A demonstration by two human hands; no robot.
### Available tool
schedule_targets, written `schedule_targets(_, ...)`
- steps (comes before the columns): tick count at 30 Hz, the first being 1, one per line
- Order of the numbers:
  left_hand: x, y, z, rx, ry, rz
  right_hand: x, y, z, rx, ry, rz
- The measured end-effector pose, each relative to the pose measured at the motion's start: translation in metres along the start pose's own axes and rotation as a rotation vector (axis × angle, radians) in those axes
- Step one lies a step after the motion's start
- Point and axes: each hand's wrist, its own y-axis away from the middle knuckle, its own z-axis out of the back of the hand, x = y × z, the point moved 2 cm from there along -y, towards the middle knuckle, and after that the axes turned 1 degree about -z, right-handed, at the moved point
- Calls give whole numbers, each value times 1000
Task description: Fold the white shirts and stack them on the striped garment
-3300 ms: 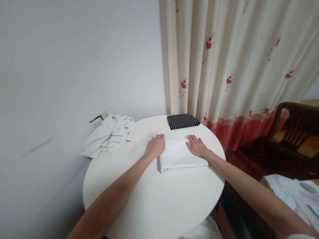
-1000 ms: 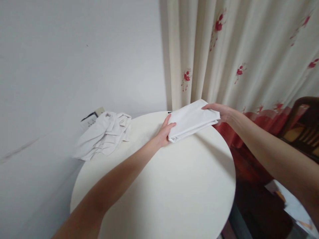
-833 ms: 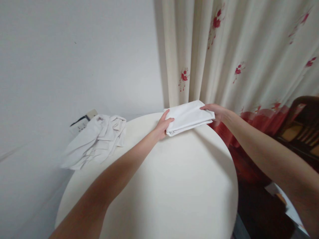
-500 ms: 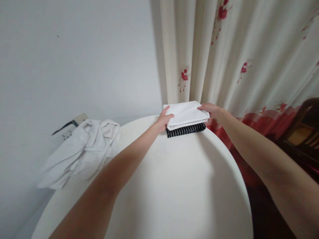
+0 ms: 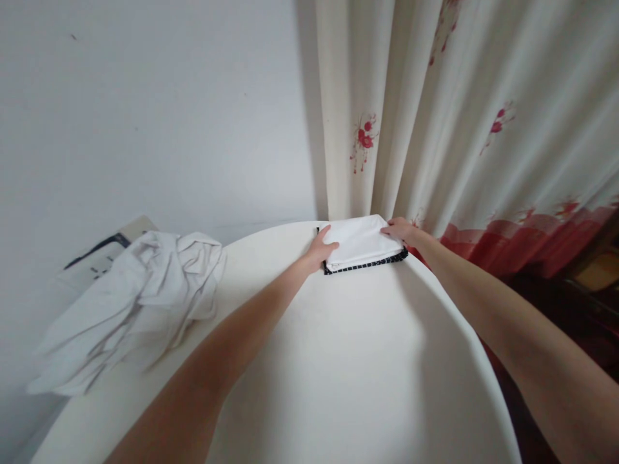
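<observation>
A folded white cloth [image 5: 360, 240] lies on top of a folded black cloth with white stripes [image 5: 370, 265] at the far edge of the table. My left hand [image 5: 319, 250] grips the white cloth's left side, thumb on top. On the opposite side, my right hand [image 5: 400, 231] holds the right edge with its thumb over the top. The fingers beneath the cloth are hidden. Only a thin rim of the striped cloth shows under the white one.
A crumpled white cloth [image 5: 140, 303] lies at the table's left side, against a wall socket [image 5: 99, 261]. The round white table [image 5: 338, 361] meets the wall. A floral curtain [image 5: 411, 116] hangs behind, and dark wooden furniture [image 5: 599, 274] stands at the right.
Both hands have lowered the folded white cloth onto the striped one, which now shows less of its front. The view has shifted slightly to the right.
</observation>
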Motion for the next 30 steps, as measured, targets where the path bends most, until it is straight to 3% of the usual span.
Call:
schedule_targets(4, -8, 4, 3, -38, -89, -72, 0, -1, -3, -50, 88, 9)
schedule_targets(8, -14, 6, 5, -22, -231, -49, 1, -3, -1, -72, 199, 20)
schedule_targets(13, -27, -7, 8, -156, -558, -81, 18, -4, 3, -164, 380, 57)
schedule_targets(16, -37, -15, -10, -111, -814, -281, 43, -4, -12, -253, 587, 262)
schedule_targets(19, -34, -18, -37, 36, -984, -378, 57, -5, -45, -153, 714, 492)
schedule_targets(21, -25, -18, -50, 93, -1032, -355, 51, -7, -64, -66, 776, 540)
schedule_targets(25, -5, -19, -51, 109, -1052, -336, 20, -18, -73, -1, 788, 410)
schedule_targets(30, -2, -30, -28, 4, -861, -228, -2, -31, -51, -15, 733, 243)
